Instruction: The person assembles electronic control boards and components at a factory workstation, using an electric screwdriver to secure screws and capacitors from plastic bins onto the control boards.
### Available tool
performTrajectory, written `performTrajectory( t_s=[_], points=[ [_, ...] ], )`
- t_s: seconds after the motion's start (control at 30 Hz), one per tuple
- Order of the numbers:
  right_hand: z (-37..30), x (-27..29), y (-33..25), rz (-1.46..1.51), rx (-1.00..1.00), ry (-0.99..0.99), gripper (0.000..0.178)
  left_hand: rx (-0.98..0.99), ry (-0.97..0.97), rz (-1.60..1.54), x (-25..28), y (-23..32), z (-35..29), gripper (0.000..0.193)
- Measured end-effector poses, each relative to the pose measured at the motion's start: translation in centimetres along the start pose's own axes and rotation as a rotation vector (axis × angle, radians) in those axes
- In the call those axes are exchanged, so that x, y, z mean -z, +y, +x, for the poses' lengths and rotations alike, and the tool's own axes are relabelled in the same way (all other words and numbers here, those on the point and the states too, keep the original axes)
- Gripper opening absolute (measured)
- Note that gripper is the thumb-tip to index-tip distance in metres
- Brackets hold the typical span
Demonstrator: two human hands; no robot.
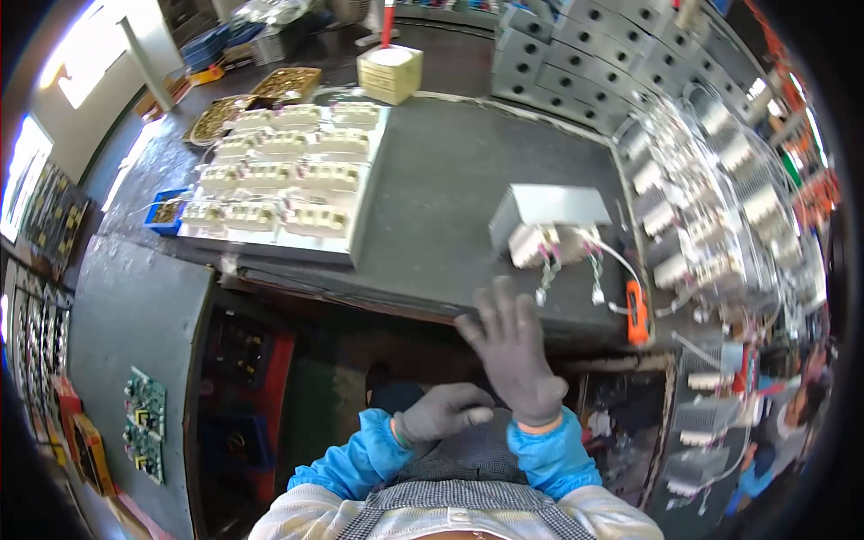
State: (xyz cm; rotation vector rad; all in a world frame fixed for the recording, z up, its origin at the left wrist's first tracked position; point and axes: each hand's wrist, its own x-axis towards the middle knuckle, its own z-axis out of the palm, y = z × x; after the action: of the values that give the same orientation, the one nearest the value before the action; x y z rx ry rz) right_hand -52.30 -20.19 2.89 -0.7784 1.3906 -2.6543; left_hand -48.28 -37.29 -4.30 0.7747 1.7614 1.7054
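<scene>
Dark workbench (436, 180); right hand (516, 364) blurred, spread wide; left hand (443, 414) half-curled, palm hidden, cannot tell grip.

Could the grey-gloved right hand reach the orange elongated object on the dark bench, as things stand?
Probably yes: the grey-gloved right hand is open and looks empty, and nothing visible seems to block its way to the orange elongated object.
</scene>
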Motion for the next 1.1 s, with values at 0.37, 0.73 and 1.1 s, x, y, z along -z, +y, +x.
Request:
performTrajectory(
  t_s=[0.37,0.73,1.1],
  points=[
    [15.0,-9.4,-2.5,-0.268,-0.151,0.011,0.101,0.022,0.111,-0.734,14.1,19.6,-0.3,0.042],
    [15.2,-11.9,-3.7,-0.365,-0.148,0.281,0.078,0.173,0.163,-0.478,17.0,24.3,1.8,0.05],
    [0.7,2.7,-11.6,-1.104,-0.301,0.95,0.036,0.07,0.425,0.288,15.5,13.4,17.6,0.091]
  ],
)
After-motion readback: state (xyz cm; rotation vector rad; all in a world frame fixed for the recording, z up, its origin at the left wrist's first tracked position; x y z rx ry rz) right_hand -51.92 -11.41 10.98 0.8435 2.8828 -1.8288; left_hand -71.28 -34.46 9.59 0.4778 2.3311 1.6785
